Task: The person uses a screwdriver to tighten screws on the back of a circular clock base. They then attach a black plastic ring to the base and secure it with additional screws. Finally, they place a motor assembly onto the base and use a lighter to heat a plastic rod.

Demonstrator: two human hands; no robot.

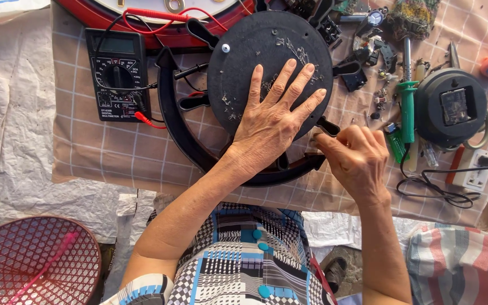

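A round black plastic disc (255, 51), the back of a clock, lies on a checked cloth inside a black ring frame (170, 124). My left hand (272, 121) lies flat on the disc with its fingers spread, pressing it down. My right hand (354, 158) is at the disc's lower right edge, beside a black tab (329, 126), with fingers pinched together on something small that I cannot make out.
A black multimeter (117, 73) with red and black leads lies at the left. A green-handled tool (407, 110), a smaller round black clock back (450, 107), small parts and a white power strip (473, 172) lie at the right. A red mesh basket (32, 262) sits at the lower left.
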